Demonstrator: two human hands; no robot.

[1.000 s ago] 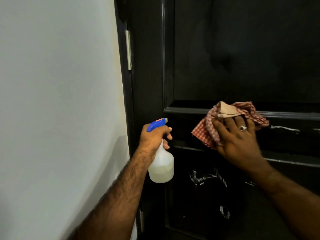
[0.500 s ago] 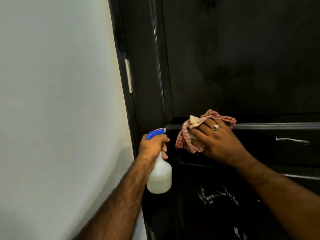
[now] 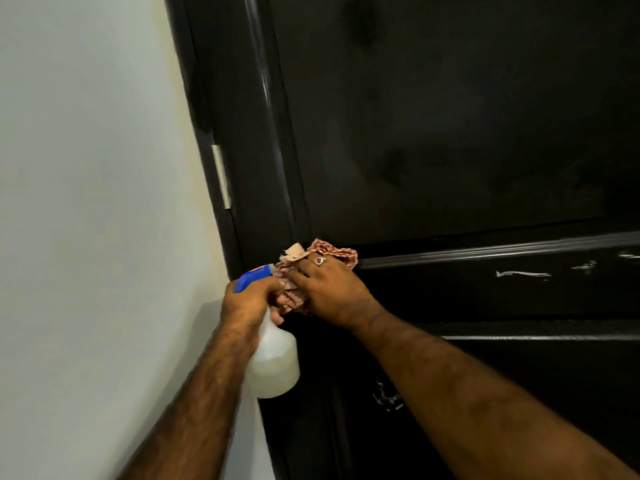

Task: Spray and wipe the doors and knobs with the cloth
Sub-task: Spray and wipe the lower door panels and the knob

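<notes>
Pressing down on the cloth (image 3: 323, 252), the right hand (image 3: 329, 289) lies with its fingers mostly straight and spread over the cloth, not curled into a fist, and pushes it against the black door (image 3: 450, 116). The cloth has red and white checks, and it is bunched up at the left end of the shiny ledge (image 3: 502, 251) that runs across the door, right in the corner where the ledge meets the door's upright strip. A ring (image 3: 319, 260) sits on one finger of that hand. The left hand (image 3: 247, 301) is just beside the right one — the two nearly touch — and its fingers are wrapped tight around the neck of a spray bottle (image 3: 273, 365). The bottle has a blue top (image 3: 251, 276) and a see-through body with pale liquid inside, and it hangs down below the hand, in front of the door's edge. White wet streaks (image 3: 519, 273) show on the door below the ledge, off to the right, and there is another small white smear (image 3: 386, 398) lower down — near the right arm. A metal hinge (image 3: 221, 176) sits on the door frame, and a pale wall (image 3: 86, 202) fills the left side.
</notes>
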